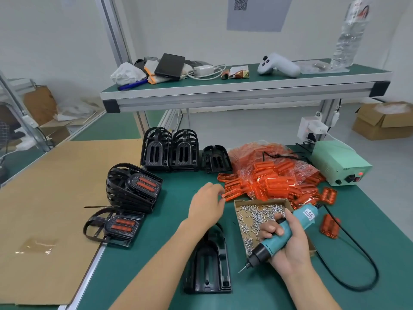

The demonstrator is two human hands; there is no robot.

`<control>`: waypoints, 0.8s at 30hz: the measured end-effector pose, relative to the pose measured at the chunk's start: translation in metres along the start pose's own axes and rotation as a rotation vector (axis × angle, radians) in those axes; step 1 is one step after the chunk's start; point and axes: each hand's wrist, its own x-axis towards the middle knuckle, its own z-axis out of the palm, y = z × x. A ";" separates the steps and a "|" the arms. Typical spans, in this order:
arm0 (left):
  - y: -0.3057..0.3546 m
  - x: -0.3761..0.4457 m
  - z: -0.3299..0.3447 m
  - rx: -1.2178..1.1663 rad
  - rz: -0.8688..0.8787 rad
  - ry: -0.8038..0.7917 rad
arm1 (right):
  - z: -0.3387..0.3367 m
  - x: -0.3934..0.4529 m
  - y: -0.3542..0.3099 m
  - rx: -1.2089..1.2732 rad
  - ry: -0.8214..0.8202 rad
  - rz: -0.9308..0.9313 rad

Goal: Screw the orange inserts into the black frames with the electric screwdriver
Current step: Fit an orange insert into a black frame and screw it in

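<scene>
Right hand (288, 245) grips the electric screwdriver (283, 237); left hand (206, 205) pinches an orange insert (232, 194).

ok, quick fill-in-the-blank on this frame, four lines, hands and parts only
The right hand grips the ____.
The left hand pinches an ____ insert at the edge of the pile.
The cardboard tray holds loose ____.
The black frame under the left forearm has ____ insert fitted.

Missing: electric screwdriver; orange; screws; no

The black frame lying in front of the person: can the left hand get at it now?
Probably yes. The black frame lies bare on the green mat, just under the left forearm. The left hand pinches an orange insert, and the right hand holds the screwdriver off to the side.
</scene>
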 end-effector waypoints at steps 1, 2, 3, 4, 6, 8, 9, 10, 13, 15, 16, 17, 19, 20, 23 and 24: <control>0.003 0.015 0.008 0.027 0.015 -0.062 | 0.000 0.000 0.000 -0.006 -0.002 -0.005; 0.004 0.026 0.015 0.066 0.020 -0.108 | 0.000 -0.001 -0.001 -0.011 -0.003 -0.009; 0.005 0.036 0.022 0.105 0.020 -0.136 | 0.000 -0.001 -0.001 -0.012 -0.002 -0.009; 0.004 0.042 0.028 0.138 0.023 -0.153 | 0.000 -0.002 -0.001 -0.008 0.002 -0.003; 0.003 0.050 0.039 0.179 0.035 -0.177 | -0.001 -0.002 -0.001 0.011 0.013 0.013; -0.002 0.054 0.047 0.202 0.045 -0.174 | 0.000 -0.003 -0.001 0.017 0.021 0.015; -0.004 0.054 0.049 0.197 0.045 -0.156 | 0.000 -0.003 -0.001 0.016 0.023 0.013; -0.007 0.053 0.049 0.173 0.038 -0.131 | 0.000 -0.003 -0.001 0.017 0.023 0.013; -0.010 0.041 0.039 0.066 0.019 -0.043 | 0.001 -0.004 0.000 0.021 0.025 0.013; -0.010 0.021 0.027 -0.012 0.013 0.011 | 0.002 -0.003 0.000 0.019 0.027 0.009; -0.010 0.007 0.019 -0.055 0.001 0.027 | 0.002 -0.003 0.001 0.017 0.030 0.006; -0.011 -0.009 0.012 -0.090 -0.012 0.039 | 0.002 -0.003 0.001 0.014 0.034 0.005; -0.013 -0.046 -0.001 -0.130 -0.025 0.082 | 0.002 -0.003 0.001 0.007 0.033 0.006; -0.015 -0.067 -0.007 -0.144 -0.029 0.111 | 0.002 -0.003 0.001 0.003 0.031 0.006; -0.017 -0.130 -0.016 -0.135 -0.053 0.165 | 0.003 -0.004 0.001 -0.009 0.043 -0.001; -0.018 -0.149 -0.015 -0.115 -0.055 0.178 | 0.004 -0.004 0.001 -0.010 0.051 -0.004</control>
